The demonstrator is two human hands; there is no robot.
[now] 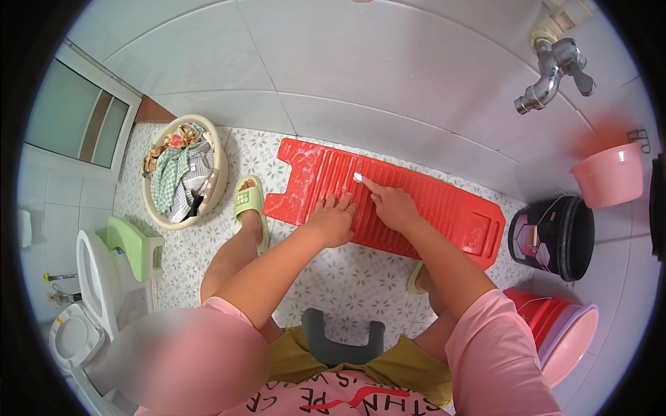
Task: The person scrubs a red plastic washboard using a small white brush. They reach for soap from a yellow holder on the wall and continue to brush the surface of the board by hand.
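A red plastic washboard (423, 201) with raised ridges lies slantwise on the floor before me, wet at its left part. My left hand (334, 219) rests palm down on its near left side, fingers stretched out and holding nothing. Further to the right, my right hand (394, 208) is over the ridges with its index finger pointing forward and its other fingers curled under. At that fingertip is a small white piece (358, 177), pinched or pressed against the board; its kind is too small to tell.
A cream basin (223, 163) of clothes stands left of my green slipper (251, 201). On the right are a black bucket (572, 236), a hanging pink pail (610, 177), stacked basins (572, 340) and a metal tap (548, 80). A green stool (128, 243) stands beside the toilet (97, 277).
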